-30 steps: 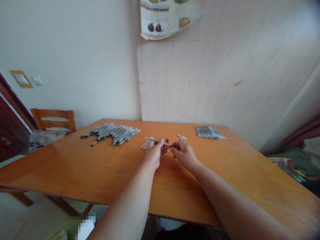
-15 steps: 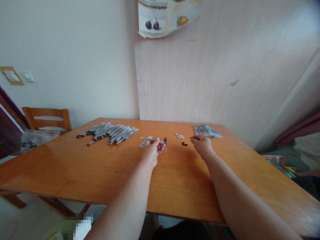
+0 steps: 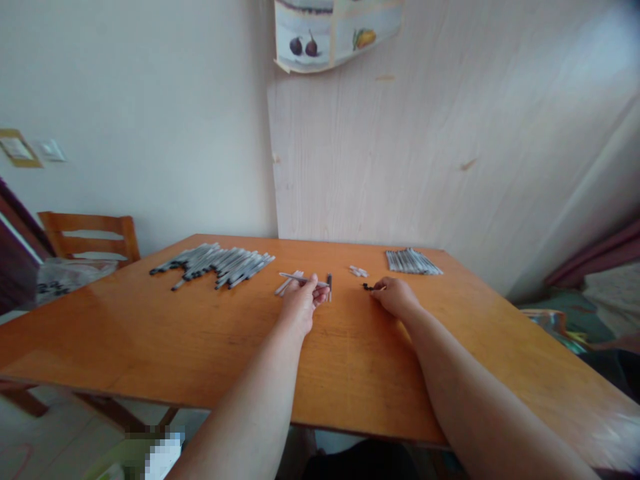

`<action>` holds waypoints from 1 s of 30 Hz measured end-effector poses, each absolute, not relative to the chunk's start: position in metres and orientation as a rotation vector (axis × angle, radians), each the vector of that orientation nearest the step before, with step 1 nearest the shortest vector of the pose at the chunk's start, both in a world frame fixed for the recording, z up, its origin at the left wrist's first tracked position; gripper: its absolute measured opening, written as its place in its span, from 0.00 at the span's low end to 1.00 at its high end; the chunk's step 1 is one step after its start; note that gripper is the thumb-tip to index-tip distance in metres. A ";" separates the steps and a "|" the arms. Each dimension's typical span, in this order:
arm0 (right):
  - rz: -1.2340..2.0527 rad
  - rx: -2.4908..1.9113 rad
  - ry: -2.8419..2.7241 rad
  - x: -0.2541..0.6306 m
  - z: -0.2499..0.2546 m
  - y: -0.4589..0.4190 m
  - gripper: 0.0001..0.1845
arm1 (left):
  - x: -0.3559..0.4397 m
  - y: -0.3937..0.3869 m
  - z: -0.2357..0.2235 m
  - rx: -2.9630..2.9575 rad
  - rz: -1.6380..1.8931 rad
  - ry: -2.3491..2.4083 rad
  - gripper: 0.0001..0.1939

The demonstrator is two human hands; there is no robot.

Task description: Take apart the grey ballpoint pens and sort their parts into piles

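My left hand (image 3: 301, 299) is closed around a grey pen barrel (image 3: 295, 277), which lies slantwise across the fingers. To its right, my right hand (image 3: 397, 297) is low over the table, thumb and forefinger pinched at a small cluster of black pen parts (image 3: 367, 287). A small black part seems to be at the fingertips, though the pinch partly hides it. Several pale sticks (image 3: 283, 285) lie behind my left hand. Just beyond its fingers is a dark-topped pen piece (image 3: 329, 283). Short white pieces (image 3: 359, 271) lie behind the black parts.
A large pile of grey pens with black ends (image 3: 220, 263) spreads over the left of the wooden table (image 3: 240, 347). A neat row of pens (image 3: 413, 261) lies at the back right. Beyond the left edge stand a wooden chair (image 3: 90, 227) and a clear plastic bag (image 3: 75, 272).
My right hand has parted from the pen's end, moved right with a small black part, then come down and slightly left to the black parts. My left hand keeps the pen barrel.
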State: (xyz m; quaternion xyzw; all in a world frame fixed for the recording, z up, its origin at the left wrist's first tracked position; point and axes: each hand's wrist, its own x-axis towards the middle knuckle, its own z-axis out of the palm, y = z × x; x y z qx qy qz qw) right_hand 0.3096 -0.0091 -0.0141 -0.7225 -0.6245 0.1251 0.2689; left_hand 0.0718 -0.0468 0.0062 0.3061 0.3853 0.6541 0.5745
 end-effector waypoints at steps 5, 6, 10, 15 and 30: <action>0.343 -1.938 -1.698 0.310 -0.017 -0.008 0.12 | 0.072 -0.048 0.007 0.725 1.527 0.903 0.12; 0.345 -1.930 -1.700 0.310 -0.018 -0.007 0.12 | 0.072 -0.048 0.007 0.725 1.527 0.904 0.12; 0.325 -1.890 -1.691 0.312 -0.020 -0.004 0.12 | 0.071 -0.047 0.006 0.728 1.523 0.898 0.12; 0.276 -1.878 -1.617 0.315 -0.014 -0.005 0.09 | 0.071 -0.047 0.006 0.729 1.510 0.903 0.11; 0.810 -1.185 -1.737 0.235 0.012 -0.054 0.11 | 0.075 -0.053 0.008 0.887 1.424 0.963 0.15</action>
